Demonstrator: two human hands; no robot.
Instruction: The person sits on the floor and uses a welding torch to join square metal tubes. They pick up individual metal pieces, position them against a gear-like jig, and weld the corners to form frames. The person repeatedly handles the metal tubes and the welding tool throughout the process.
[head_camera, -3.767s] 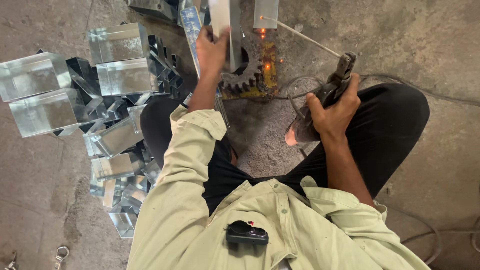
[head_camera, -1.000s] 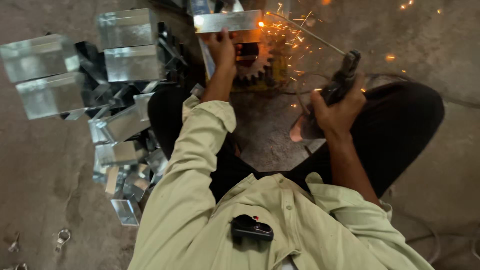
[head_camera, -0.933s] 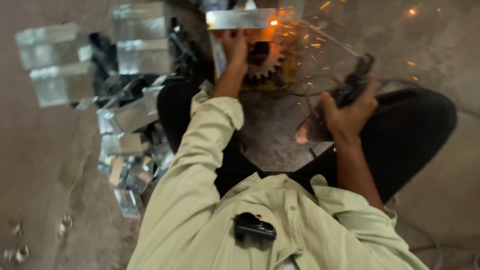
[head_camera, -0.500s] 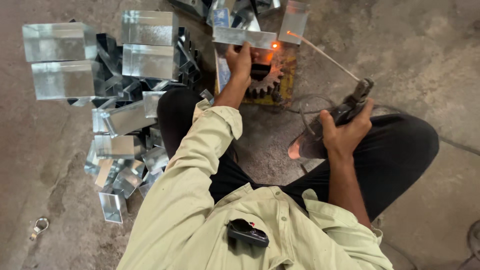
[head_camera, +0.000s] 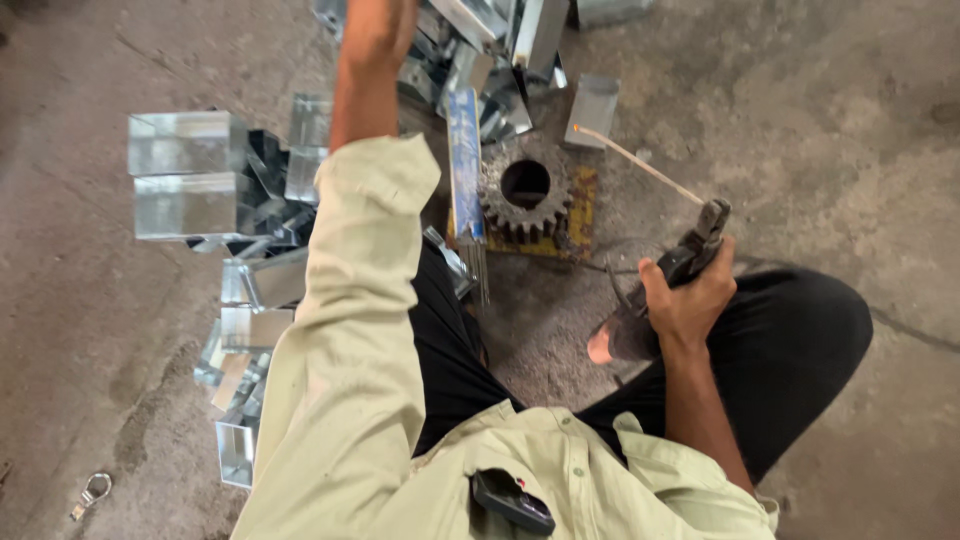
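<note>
**Clerk:** Item one, nearest the camera: black clip-on device (head_camera: 512, 500) on the pale shirt front. Item two?

**Checker:** Right hand (head_camera: 690, 300), nearer than the gear (head_camera: 525, 190) and to its right. It is closed in a full grip round the dark electrode holder (head_camera: 705, 235). The welding rod (head_camera: 635, 165) slants up and away from the holder. Its tip ends beyond the gear and to the right, just beside a small bent steel piece (head_camera: 593, 108). It may touch that piece; I cannot tell.

**Clerk:** The gear itself?

**Checker:** Rusty toothed wheel lying flat on a yellow plate (head_camera: 582, 215) on the concrete floor (head_camera: 820, 90). A long bluish strip (head_camera: 465, 165) stands against its left side. Folded steel boxes (head_camera: 185, 175) are stacked well to its left, and more lie heaped beyond it (head_camera: 500, 40).

**Clerk:** Left hand?

**Checker:** Left hand (head_camera: 380, 12), beyond the gear and to its left at the top edge, reaching among the heap. It is nearly cut off by the frame, so I cannot tell whether it is open or holding anything.

**Clerk:** Step in hand?

**Checker:** My judgement: a pause between welds, with a piece being fetched. No arc or sparks show, and nothing lies on the gear. The next move calls for a piece seated steady at the gear, then the rod tip brought onto the seam.
</note>
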